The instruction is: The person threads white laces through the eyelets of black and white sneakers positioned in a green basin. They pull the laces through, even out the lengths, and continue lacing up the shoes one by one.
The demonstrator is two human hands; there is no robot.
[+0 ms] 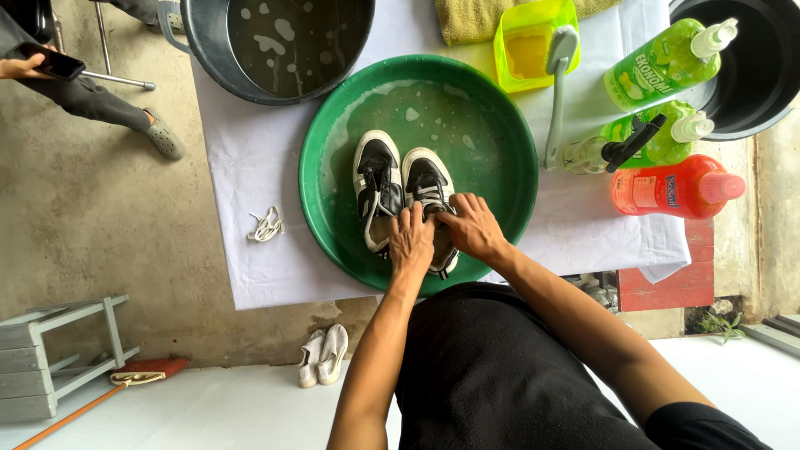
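Both hands are working inside the green basin: left hand and right hand are grasping the black-and-white shoes, lying side by side, toes pointing away, basin rim close around.

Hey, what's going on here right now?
A person is bent over a green basin of soapy water holding a pair of black and white shoes. The left hand and right hand both rest on the right shoe's laces. A scrub brush, soap bottles and loose white laces lie on the white cloth around it.
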